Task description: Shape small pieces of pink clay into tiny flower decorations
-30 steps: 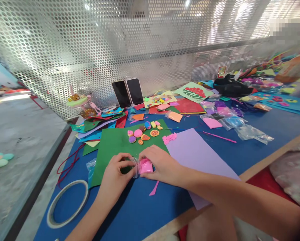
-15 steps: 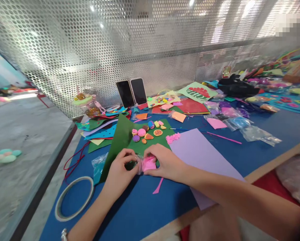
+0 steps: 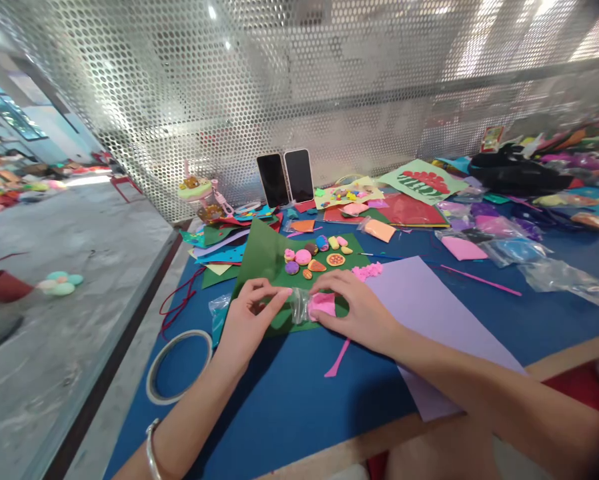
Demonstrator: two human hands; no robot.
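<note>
My right hand (image 3: 362, 308) grips a small clear plastic bag (image 3: 300, 307) by its lump of pink clay (image 3: 322, 306), thumb below and fingers above. Beside the bag's left end, my left hand (image 3: 252, 317) is closed in a pinch; its fingertips look pinkish, and what lies between them is too small to make out. Underneath is a folded green sheet (image 3: 264, 250) with small clay food shapes, among them a round pizza (image 3: 335, 260) and a pink disc (image 3: 303, 257). A pink strip (image 3: 337, 360) lies nearer me on the blue tabletop.
A tape roll (image 3: 154, 380) lies left, by a dark red cord (image 3: 179, 307). A lilac sheet (image 3: 429, 313) extends under my right forearm. Two phones (image 3: 299, 177) lean on the perforated metal screen (image 3: 349, 100). Bagged clay (image 3: 462, 248) and a black bag (image 3: 514, 175) are at right.
The view has swung left, so the table appears farther right. My left thumb and finger have closed together at the bag's left end, which now looks straighter. My right hand keeps its grip.
</note>
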